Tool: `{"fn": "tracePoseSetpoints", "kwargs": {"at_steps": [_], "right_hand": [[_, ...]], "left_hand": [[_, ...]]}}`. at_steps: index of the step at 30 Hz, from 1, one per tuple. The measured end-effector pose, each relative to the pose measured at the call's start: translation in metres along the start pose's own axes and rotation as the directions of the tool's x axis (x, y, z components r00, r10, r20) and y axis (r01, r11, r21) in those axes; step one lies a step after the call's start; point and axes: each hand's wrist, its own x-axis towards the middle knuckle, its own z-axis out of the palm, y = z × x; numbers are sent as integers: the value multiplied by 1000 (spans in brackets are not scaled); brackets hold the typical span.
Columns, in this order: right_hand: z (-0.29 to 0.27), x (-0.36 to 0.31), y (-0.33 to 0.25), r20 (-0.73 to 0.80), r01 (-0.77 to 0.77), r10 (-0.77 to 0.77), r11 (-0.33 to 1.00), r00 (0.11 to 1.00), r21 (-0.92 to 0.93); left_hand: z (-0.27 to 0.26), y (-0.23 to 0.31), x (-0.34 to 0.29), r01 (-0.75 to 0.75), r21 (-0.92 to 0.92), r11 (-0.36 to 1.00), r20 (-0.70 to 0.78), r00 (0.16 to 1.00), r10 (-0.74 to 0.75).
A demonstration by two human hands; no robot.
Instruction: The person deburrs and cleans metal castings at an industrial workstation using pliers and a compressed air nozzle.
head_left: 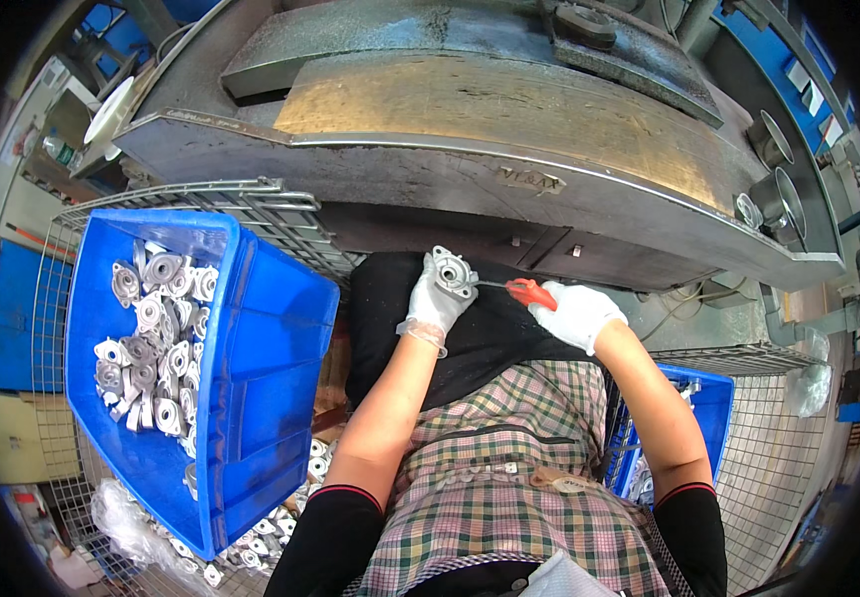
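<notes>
Workbench (400, 167) runs off above; right hand (581, 315) partly hides red handle (528, 292).

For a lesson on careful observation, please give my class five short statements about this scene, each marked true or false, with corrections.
1. The white-gloved left hand holds a silver-grey metal part with a round central opening. True.
2. The white-gloved right hand is empty. False: it grips a thin-shafted tool with a red handle.
3. The tool's shaft points away from the metal part. False: it points toward it.
4. The large blue plastic bin on the left contains many silver-grey metal pieces. True.
5. The apron is plain white. False: it is checked fabric, including pink and green.
</notes>
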Motion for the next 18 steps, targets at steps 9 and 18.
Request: {"fn": "tracePoseSetpoints", "kwargs": {"at_steps": [9,18], "right_hand": [[3,-5,-4,6,26,-26,999,1000,18],[10,10,7,-29,14,-13,1000,1000,20]], "left_hand": [[76,98,-10,242,-742,625,-138,857,-497],[52,75,-13,-119,43,-992,278,955,-103]]}}
